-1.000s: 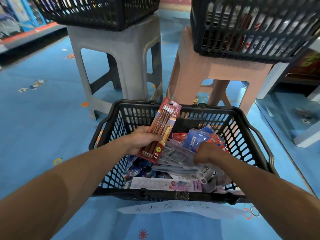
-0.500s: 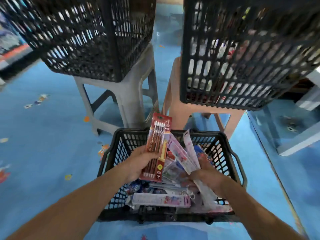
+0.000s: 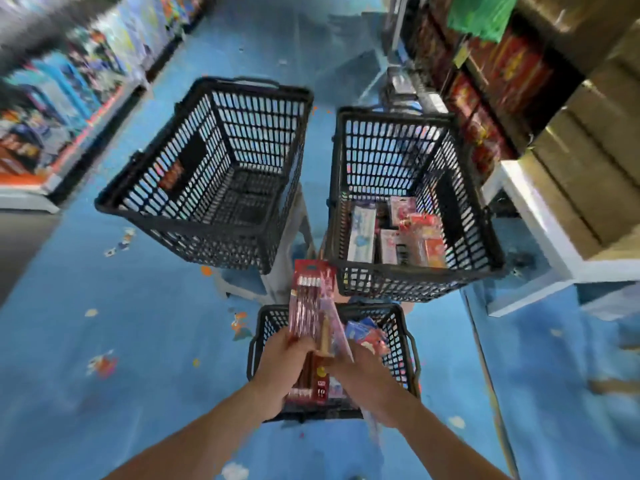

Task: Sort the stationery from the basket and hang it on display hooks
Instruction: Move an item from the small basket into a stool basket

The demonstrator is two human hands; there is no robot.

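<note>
Currently gripping pencil pack (image 3: 310, 306) in left hand (image 3: 280, 368), above middle of floor basket (image 3: 401, 329) | long axis aimed past its far rim | pinching pink packet (image 3: 337, 323) in right hand (image 3: 367, 379), alongside | part-filled basket (image 3: 419, 285) beyond far rim, rightward: probably nearer right hand.

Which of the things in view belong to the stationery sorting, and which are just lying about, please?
Part of the job: pencil pack in the left hand; pinkish pack in the right hand; floor basket of stationery; right raised basket holding packs; left raised basket.
Just lying about: cardboard boxes; green bag; red boxes on the shelf.
</note>
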